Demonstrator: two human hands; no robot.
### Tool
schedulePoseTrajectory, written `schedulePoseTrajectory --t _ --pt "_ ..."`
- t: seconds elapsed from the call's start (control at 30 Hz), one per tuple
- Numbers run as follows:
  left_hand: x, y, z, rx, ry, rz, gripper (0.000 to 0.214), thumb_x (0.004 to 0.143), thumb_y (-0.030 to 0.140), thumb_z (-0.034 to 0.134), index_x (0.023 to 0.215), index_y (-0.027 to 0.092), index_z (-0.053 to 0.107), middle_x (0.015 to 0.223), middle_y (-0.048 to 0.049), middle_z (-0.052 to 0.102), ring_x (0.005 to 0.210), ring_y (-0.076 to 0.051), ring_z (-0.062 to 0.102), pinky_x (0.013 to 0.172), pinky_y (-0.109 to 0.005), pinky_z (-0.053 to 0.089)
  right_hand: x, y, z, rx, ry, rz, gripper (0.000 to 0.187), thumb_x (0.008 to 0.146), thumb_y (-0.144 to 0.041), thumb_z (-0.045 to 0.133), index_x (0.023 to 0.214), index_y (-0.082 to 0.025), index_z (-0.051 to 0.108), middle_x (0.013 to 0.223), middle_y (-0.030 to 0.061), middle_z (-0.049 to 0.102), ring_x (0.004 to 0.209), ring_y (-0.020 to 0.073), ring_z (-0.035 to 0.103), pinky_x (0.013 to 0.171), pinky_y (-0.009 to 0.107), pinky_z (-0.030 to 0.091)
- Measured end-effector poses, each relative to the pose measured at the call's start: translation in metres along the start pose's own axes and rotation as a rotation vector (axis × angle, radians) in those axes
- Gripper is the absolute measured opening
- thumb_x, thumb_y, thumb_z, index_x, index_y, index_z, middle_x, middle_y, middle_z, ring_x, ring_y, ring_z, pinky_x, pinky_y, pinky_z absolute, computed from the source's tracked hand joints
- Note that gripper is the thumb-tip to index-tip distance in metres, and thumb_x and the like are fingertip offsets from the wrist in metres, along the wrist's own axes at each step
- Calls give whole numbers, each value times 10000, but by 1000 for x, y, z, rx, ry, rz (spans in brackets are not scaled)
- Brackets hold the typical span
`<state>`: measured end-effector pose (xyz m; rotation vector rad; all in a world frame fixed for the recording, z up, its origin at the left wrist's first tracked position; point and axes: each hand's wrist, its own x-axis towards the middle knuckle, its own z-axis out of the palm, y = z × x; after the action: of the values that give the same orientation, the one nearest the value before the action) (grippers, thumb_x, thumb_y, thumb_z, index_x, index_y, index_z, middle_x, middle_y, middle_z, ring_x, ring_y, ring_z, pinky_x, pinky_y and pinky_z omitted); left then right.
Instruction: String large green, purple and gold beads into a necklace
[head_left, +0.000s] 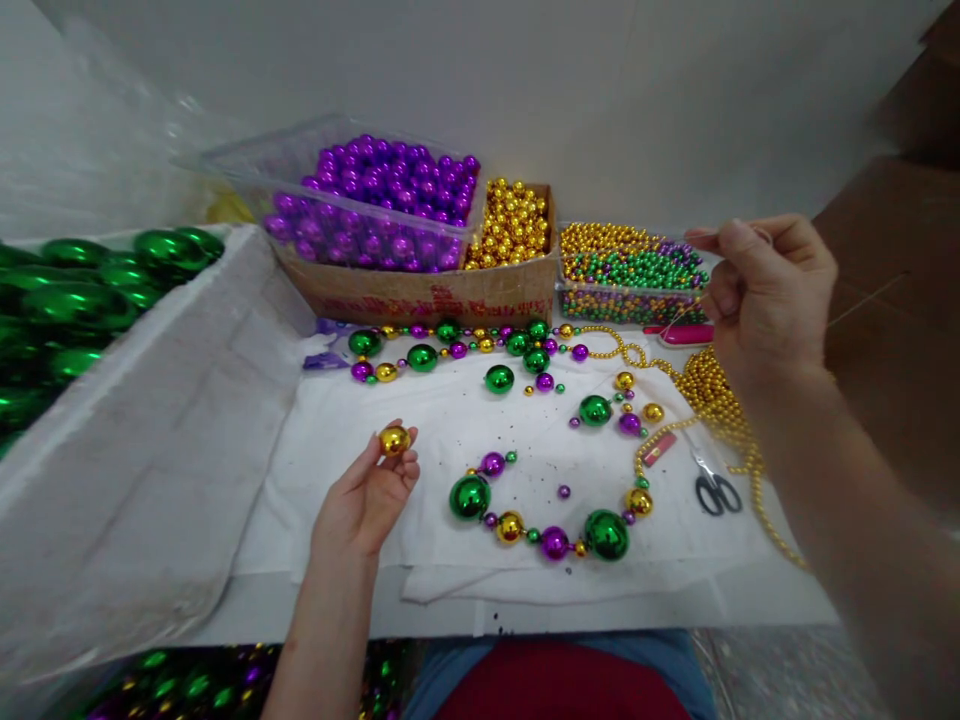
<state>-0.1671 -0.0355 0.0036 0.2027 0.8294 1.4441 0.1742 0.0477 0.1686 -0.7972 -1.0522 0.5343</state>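
Scissors with black handles (pixel 718 495) on the right of the desk (pixel 259 605), blades toward the back. Small flat red rectangular piece with a yellow mark (pixel 660 448) just left of them; can't tell what it is. Glossy pinkish-red elongated object (pixel 688 334) further back, partly hidden. Crumpled purple-and-white packet (pixel 330 342) at back left, beside dirty white-walled box (pixel 195 440). Clear crinkled plastic sheeting (pixel 124 110) behind that. Brown cardboard (pixel 885 270) far right. Plain pale wall (pixel 637 100) behind.
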Motion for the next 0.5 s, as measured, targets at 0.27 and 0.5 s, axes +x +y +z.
schedulePoseTrajectory --t 0.27,0.5 --pt "-2 -6 7 28 -28 -4 263 902 120 420 1028 94 649 969 -140 651 692 -125 619 601 -214 556 -12 -14 -3 9 -39 15 207 721 -135 627 662 -207 442 735 17 709 313 28 268 323 241 145" --pt "-5 -21 19 123 -112 -5 227 861 160 536 1060 137 642 994 -104 658 717 -117 620 631 -211 541 -42 -44 -13 -62 -39 44 120 773 -134 598 708 -219 546 809 28 695 394 59 307 385 264 168"
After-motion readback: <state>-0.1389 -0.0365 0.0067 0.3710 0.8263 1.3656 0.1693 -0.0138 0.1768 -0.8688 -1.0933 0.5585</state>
